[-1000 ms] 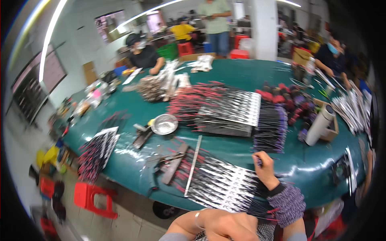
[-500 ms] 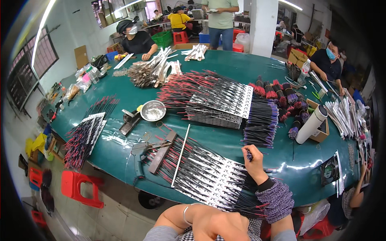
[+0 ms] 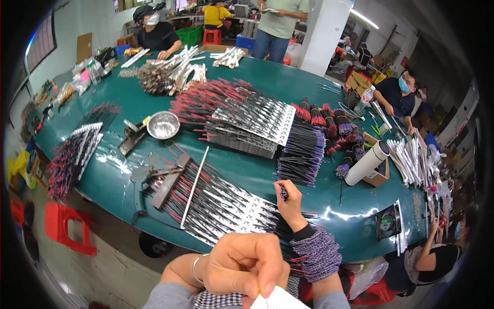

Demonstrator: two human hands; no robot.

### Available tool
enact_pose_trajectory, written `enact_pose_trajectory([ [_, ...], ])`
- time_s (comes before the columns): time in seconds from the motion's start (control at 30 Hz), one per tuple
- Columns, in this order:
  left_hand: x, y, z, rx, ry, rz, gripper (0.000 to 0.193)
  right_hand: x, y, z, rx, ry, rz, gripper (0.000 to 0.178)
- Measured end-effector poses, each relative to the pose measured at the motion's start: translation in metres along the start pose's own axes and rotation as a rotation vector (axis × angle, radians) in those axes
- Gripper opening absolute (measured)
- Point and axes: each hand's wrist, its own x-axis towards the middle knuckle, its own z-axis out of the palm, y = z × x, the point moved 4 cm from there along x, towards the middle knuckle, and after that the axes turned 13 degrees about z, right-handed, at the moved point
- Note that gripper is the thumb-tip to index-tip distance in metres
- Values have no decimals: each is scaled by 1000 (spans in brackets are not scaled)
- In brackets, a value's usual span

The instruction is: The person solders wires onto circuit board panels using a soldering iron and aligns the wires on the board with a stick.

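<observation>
Left hand (image 3: 239, 262) pinches a white piece (image 3: 280, 299), right hand (image 3: 292, 207) curls tight round purple-tipped wires (image 3: 283, 193), likely keeping them handy; a metal bar (image 3: 171, 182) apparently weighs down red-ended wires (image 3: 184, 191)

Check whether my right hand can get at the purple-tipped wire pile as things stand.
Probably yes: the right hand is just below the purple-tipped wire pile in the picture, with nothing evident blocking the way. It holds a small purple-tipped bundle, though, which may limit its grasp.
</observation>
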Motion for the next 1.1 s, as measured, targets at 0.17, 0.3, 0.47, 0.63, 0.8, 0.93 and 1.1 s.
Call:
enact_pose_trajectory([
  [0.17,15,-11,19,112,-231,93,22,1,-1,-23,-70,59,1,7],
  [0.3,-26,-29,11,29,-289,36,39,-4,-1,-5,-26,-7,26,7],
  [0.47,-17,-14,13,155,-291,-55,32,-4,-1,-12,-10,7,20,7],
  [0.63,-25,-6,12,403,-434,21,20,-10,1,-9,-6,13,-5,11],
  [0.8,-48,0,10,124,118,-152,14,-7,-2,-7,-26,-26,24,16],
  [0.93,-43,5,7,429,249,-160,19,-3,-5,-8,-23,6,-40,19],
  [1.1,-30,2,13,242,39,-33,23,-1,-5,-8,-18,4,-33,20],
])
